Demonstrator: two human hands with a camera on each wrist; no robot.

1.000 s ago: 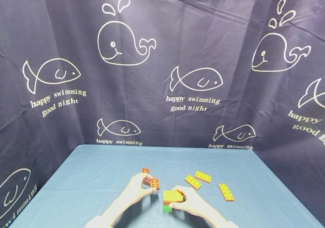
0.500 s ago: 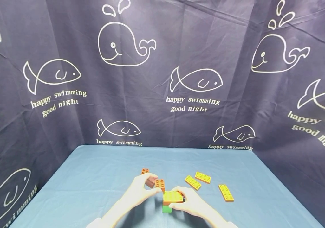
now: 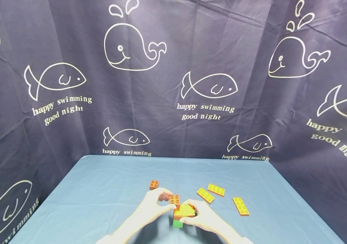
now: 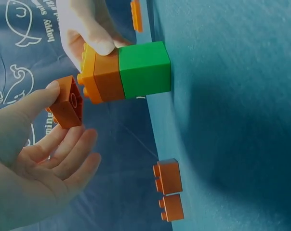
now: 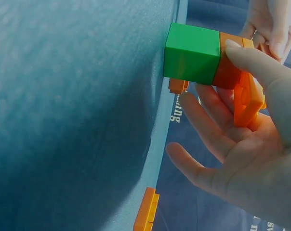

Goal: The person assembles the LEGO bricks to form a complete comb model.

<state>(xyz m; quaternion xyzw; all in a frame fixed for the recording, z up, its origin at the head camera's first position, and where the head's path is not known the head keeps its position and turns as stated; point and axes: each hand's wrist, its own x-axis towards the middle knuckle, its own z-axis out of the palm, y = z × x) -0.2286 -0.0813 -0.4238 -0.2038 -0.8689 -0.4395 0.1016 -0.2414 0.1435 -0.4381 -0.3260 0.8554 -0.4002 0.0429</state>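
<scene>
Between thumb and fingers, my left hand pinches an orange-red toy brick with four studs on top. That brick is tilted in the left wrist view, its hollow underside facing the stack. In the head view it overlaps the left end of a yellow plate. The plate tops a stack: green brick at the bottom on the table, orange brick above it. The plate overhangs the stack to the right. My right hand grips the stack, thumb on the orange brick's side.
Two orange bricks stand on the blue table beyond my left hand, a nearer brick and another brick beside it. Toward the right lie a yellow plate, a second plate and a third plate. A printed dark curtain surrounds the table.
My left hand has carried its orange-red brick rightward until it overlaps the stack's yellow plate. A brick on the table behind that hand shows more fully. My right hand and the stack stay put.
</scene>
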